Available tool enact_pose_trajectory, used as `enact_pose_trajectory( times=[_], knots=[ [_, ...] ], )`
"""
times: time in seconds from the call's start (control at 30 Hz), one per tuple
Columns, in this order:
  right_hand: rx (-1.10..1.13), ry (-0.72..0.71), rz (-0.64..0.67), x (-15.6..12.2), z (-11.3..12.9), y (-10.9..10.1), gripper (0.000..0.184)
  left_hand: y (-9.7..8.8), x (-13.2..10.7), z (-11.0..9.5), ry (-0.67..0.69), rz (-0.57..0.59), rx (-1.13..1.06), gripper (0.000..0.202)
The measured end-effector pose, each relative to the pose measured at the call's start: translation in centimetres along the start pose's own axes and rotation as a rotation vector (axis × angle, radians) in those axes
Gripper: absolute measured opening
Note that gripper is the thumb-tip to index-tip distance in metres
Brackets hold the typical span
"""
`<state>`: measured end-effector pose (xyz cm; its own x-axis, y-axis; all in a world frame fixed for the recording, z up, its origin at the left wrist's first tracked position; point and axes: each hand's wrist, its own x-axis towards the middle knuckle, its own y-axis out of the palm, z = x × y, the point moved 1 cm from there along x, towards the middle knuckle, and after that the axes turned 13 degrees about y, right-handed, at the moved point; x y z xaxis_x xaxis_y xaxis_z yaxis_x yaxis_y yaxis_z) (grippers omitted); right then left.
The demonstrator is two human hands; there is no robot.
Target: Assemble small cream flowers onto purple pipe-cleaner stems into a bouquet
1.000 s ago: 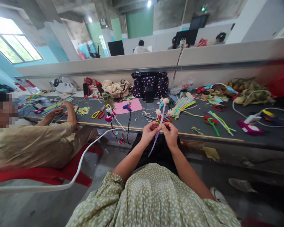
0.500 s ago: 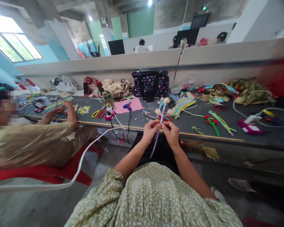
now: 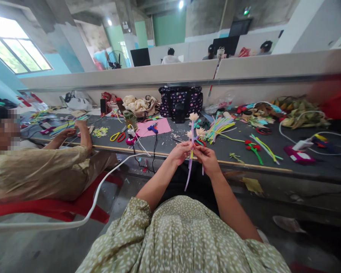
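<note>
Close to the table's front edge, both hands meet on a pipe-cleaner flower (image 3: pixel 193 128) with pale peach blossoms and purple stems. My left hand (image 3: pixel 181 152) pinches the stems where they come together, and one long purple end hangs below it. My right hand (image 3: pixel 208 160) is closed on the same flower from the other side, with a short purple end showing beneath its fingers. Teal bits show among the blossoms. Right behind the hands lie red-handled scissors (image 3: pixel 200 142), partly covered by the flower. My fingertips hide the joint of the stems.
A bundle of pastel pipe cleaners (image 3: pixel 220 128) lies behind to the right, beside a red-and-green pipe-cleaner piece (image 3: pixel 254 150). Left of me are yellow-and-red-handled scissors (image 3: pixel 118 136), pink paper (image 3: pixel 163 127) and a blue glue gun (image 3: pixel 152 129). A white cable (image 3: pixel 102 182) crosses the left; a co-worker (image 3: pixel 45 167) sits there.
The flower has turned and risen slightly, so one blossom now stands higher above my fingers. A second purple end now shows under my right hand. Both hands keep hold.
</note>
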<state>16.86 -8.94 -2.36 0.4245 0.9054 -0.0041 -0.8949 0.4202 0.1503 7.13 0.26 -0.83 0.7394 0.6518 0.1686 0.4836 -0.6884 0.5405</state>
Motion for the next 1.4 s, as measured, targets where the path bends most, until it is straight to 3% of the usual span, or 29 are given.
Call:
enact_pose_trajectory(
  times=[0.13,0.33,0.67,0.83,0.93,1.07,1.17,1.4],
  knots=[
    [0.174,0.111,0.144,-0.2,0.2,0.1,0.027,0.3,-0.1,0.0,-0.043,0.054,-0.07,0.037],
    [0.426,0.2,0.254,-0.6,0.1,0.6,0.027,0.9,-0.1,0.1,-0.07,0.107,-0.161,0.041],
    [0.336,0.146,0.099,-0.3,0.3,0.9,0.027,0.8,0.4,0.3,-0.027,0.01,-0.128,0.041],
    [0.063,-0.058,-0.204,-0.1,-0.4,0.6,0.028,1.1,0.0,0.7,0.192,-0.126,0.095,0.035],
    [-0.331,-0.238,-0.373,-0.4,-0.9,0.5,0.03,1.2,-0.4,0.9,0.354,-0.196,0.243,0.032],
    [-0.803,-0.404,-0.565,-0.9,-1.1,0.8,0.03,0.9,-0.5,1.4,0.449,-0.24,0.34,0.029],
    [-0.915,-0.496,-0.602,-1.2,-0.9,1.1,0.029,0.6,-0.5,1.5,0.462,-0.246,0.342,0.027],
    [-0.904,-0.549,-0.518,-1.8,-0.4,0.8,0.023,0.7,-0.8,0.8,0.44,-0.198,0.31,0.028]
  ],
)
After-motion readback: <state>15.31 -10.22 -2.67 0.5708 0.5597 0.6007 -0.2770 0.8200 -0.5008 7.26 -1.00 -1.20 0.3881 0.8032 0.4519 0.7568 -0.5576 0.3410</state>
